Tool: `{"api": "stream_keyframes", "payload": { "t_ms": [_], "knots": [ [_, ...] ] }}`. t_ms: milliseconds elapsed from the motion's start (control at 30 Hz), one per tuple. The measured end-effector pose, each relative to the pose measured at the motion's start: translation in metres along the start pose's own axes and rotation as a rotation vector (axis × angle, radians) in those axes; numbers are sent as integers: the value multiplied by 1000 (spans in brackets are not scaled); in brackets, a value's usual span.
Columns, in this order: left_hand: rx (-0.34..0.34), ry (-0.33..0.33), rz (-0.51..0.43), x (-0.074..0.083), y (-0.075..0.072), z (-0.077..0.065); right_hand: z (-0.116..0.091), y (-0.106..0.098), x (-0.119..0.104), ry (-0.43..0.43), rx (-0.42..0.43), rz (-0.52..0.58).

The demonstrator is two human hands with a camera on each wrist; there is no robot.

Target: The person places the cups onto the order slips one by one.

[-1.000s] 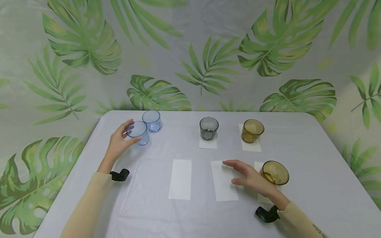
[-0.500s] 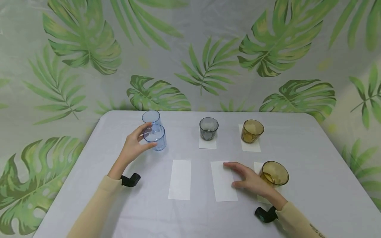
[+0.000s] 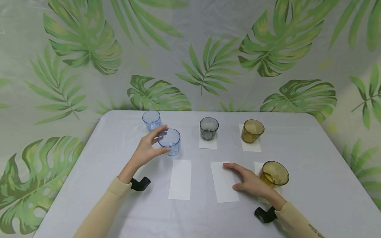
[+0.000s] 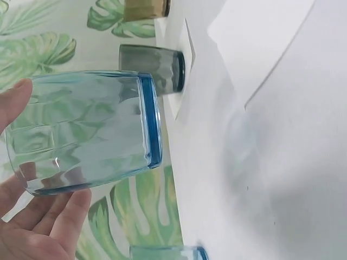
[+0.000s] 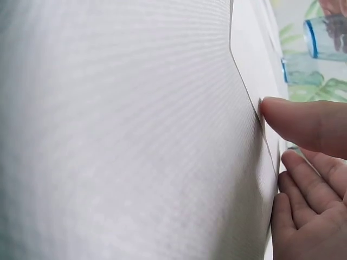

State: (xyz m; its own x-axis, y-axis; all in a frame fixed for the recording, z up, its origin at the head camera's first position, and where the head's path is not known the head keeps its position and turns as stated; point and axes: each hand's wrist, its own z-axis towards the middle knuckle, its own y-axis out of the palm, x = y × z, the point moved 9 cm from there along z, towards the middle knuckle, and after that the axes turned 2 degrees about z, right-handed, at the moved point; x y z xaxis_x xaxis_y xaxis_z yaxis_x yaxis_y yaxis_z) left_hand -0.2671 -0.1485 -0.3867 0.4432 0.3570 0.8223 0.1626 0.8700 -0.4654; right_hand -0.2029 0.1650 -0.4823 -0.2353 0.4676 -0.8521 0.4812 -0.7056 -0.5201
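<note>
Between thumb and fingers, my left hand point(image 3: 144, 150) grips a clear blue glass tumbler point(image 3: 172, 143) by its sides near the rim. In the left wrist view the tumbler point(image 4: 87, 130) is held above the white cloth, with a faint shadow below its base. A second blue tumbler point(image 3: 151, 119) stands behind it at the back left. My right hand point(image 3: 253, 182) lies low over the right edge of a white paper slip point(image 3: 221, 186), holding no glass. In the right wrist view its thumb point(image 5: 298, 122) touches the slip's edge, fingers loosely bent.
A grey tumbler point(image 3: 209, 129) and an amber tumbler point(image 3: 252, 132) stand on paper slips at the back. Another amber tumbler point(image 3: 275, 174) stands on a slip just beyond my right wrist. One bare slip point(image 3: 180, 181) lies front centre on the white tablecloth point(image 3: 160, 215).
My left hand has carried the blue tumbler rightward and slightly nearer, away from the other blue one. My right hand stays nearly in place; the slip under it has shifted slightly.
</note>
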Motion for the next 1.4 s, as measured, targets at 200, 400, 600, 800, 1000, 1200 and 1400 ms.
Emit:
{"api": "stream_keyframes", "payload": {
  "t_ms": [200, 400, 600, 800, 1000, 1200, 1400],
  "knots": [
    [-34, 13, -13, 8, 16, 2, 0, 1, 2, 15, -4, -23],
    [-69, 30, -22, 14, 31, 5, 0, 1, 0, 4, 12, -48],
    [-114, 39, -39, 19, 49, 7, 0, 1, -1, 18, 26, -66],
    [-162, 82, -57, 26, 71, 7, 1, 3, -1, 24, 44, -83],
    [-204, 117, -57, 33, 90, 7, 1, 3, -2, 30, 59, -80],
    [-239, 141, -70, 37, 108, 8, 2, 4, -2, 25, 70, -73],
    [-282, 141, -72, 41, 125, 7, 2, 4, 1, 35, 72, -77]
  ]
}}
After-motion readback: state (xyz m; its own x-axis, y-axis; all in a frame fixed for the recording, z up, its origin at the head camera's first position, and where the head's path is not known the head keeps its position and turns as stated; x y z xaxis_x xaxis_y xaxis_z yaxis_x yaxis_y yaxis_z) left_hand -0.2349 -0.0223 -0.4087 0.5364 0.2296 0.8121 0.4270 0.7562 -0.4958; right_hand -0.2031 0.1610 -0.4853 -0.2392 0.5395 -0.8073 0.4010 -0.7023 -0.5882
